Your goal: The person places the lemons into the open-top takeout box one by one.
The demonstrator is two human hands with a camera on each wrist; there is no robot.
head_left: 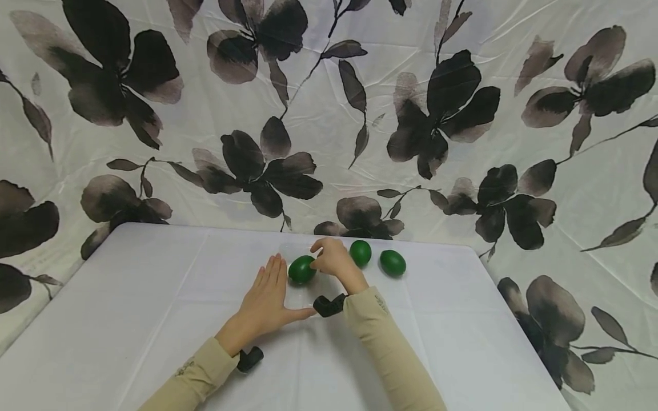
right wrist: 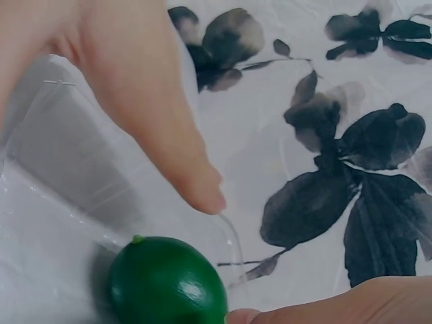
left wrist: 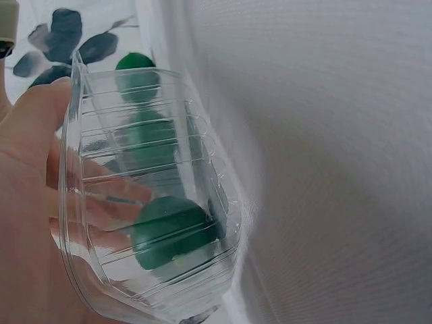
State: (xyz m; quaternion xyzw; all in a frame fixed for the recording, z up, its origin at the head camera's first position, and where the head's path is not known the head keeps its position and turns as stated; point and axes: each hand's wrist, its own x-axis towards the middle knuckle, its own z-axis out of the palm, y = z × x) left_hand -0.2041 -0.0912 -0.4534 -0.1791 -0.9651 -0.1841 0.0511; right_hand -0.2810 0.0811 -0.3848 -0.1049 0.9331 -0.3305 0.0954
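Note:
A clear plastic container with ribbed walls stands on the table, with one green lime inside it. My left hand rests along the container's left side, fingers straight and thumb stretched across the near side. Over the container's right part, my right hand bends at the lime. In the right wrist view, one fingertip sits at the lime's edge, while another digit reaches over the container, apart from the fruit. Right of the container lie two more limes, one nearer and one farther out.
A white cloth covers the table. Behind it hangs a floral curtain, close to the table's far edge. Black wrist straps or mounts show at both cuffs.

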